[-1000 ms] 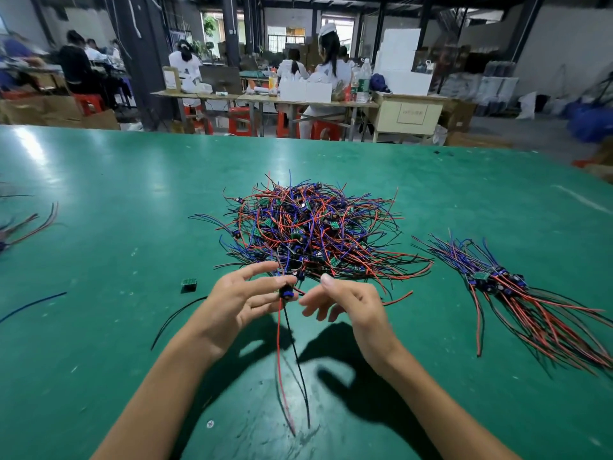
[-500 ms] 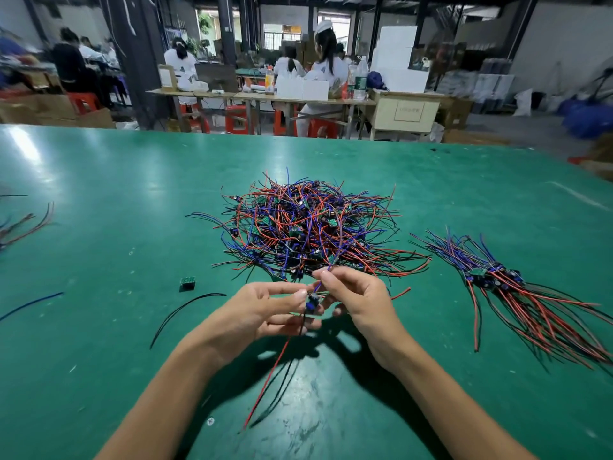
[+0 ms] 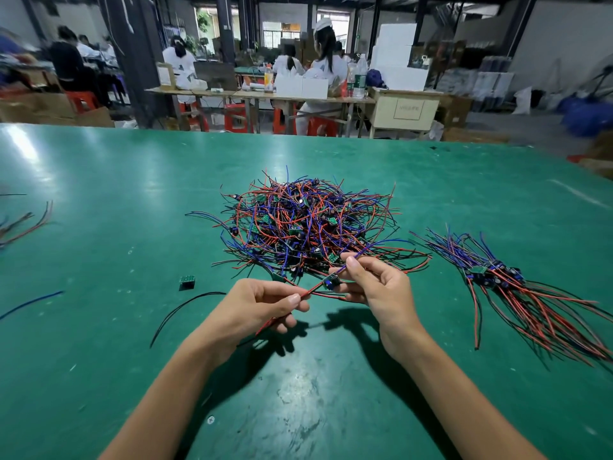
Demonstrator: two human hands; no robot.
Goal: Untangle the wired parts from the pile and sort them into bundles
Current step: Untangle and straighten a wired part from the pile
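Green table (image 3: 99,327): hands (image 3: 318,293) hold wired part (image 3: 331,281).

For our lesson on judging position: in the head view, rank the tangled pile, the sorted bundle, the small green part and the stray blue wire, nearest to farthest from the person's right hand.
1. Tangled pile, just beyond the right hand.
2. Sorted bundle, to its right.
3. Small green part, left, past the left hand.
4. Stray blue wire, far left.

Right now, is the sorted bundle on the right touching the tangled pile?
Apart. The head view shows bare green table between the sorted bundle and the tangled pile.
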